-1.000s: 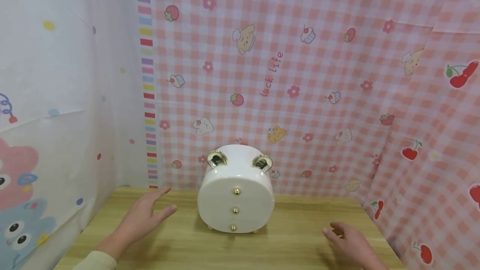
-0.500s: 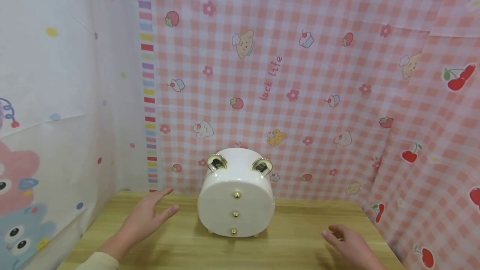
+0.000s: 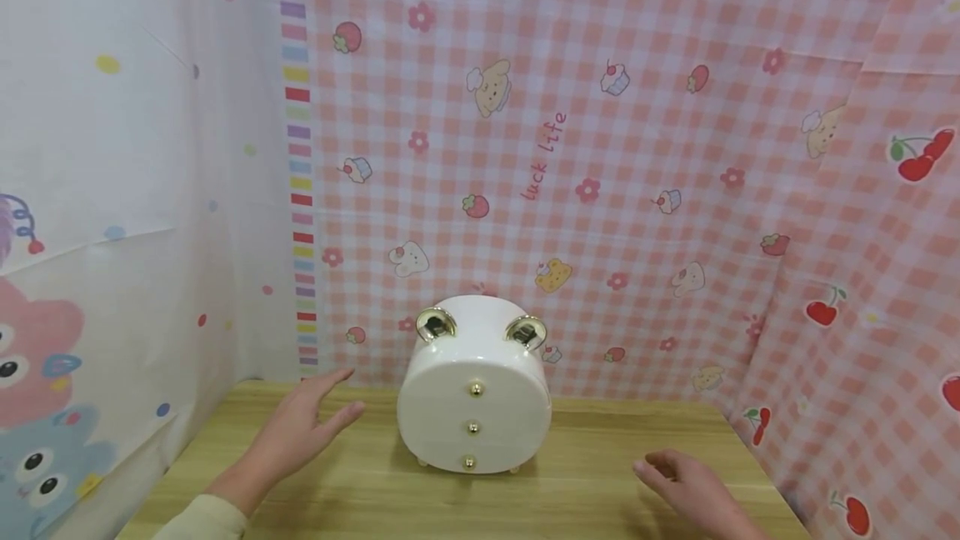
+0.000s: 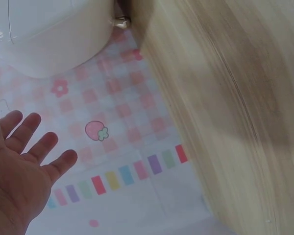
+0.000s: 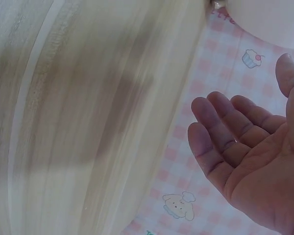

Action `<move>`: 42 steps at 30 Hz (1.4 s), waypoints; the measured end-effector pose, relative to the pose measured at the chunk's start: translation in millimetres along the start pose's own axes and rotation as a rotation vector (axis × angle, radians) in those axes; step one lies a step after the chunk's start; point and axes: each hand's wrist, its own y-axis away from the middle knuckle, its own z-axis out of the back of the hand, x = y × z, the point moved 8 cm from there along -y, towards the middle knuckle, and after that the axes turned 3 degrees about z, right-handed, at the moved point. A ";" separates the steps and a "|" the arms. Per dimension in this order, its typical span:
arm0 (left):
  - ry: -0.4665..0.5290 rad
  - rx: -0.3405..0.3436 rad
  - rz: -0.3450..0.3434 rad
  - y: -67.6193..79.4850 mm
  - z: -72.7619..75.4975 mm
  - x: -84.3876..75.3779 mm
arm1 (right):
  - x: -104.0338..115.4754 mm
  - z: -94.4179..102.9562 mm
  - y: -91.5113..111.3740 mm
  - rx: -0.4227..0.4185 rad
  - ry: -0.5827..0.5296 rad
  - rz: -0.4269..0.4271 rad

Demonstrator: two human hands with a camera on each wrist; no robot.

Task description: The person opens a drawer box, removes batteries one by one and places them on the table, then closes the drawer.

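A glossy white rounded box [image 3: 442, 407] stands upright on the wooden table in the head view. Three gold knobs [image 3: 473, 428] run down its front, two gold-rimmed ears [image 3: 436, 324] sit on top, and small gold feet [image 3: 514, 469] hold it up. To its left, my left hand [image 3: 292, 432] is held with fingers extended and thumb apart, touching nothing. My right hand [image 3: 693, 486] is off to the right, farther from the box, its fingers loosely bent and holding nothing. Both palms face inward; the wrist views show each of them bare, with part of the box [image 4: 63, 44] nearby.
The wooden tabletop [image 3: 585, 498] reaches back to a pink checked curtain [image 3: 637, 148] with printed fruit and animals. A white patterned sheet [image 3: 142, 173] closes the left side, and a cherry-print cloth [image 3: 885, 257] hangs on the right.
The view has tipped slightly upward, so the scene sits a little lower. Both hands have drifted slightly inward toward the box. The box stays in place.
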 end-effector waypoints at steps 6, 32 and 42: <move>0.012 -0.015 -0.009 -0.4 3.7 -4.6 | 8.1 -3.9 1.5 0.012 -0.022 -0.005; 0.024 -0.068 -0.069 -19.1 14.2 -31.2 | 56.6 -28.7 11.3 0.099 -0.133 0.107; 0.025 -0.113 -0.129 -32.8 25.6 -53.2 | 74.6 -41.3 15.4 0.156 -0.162 0.147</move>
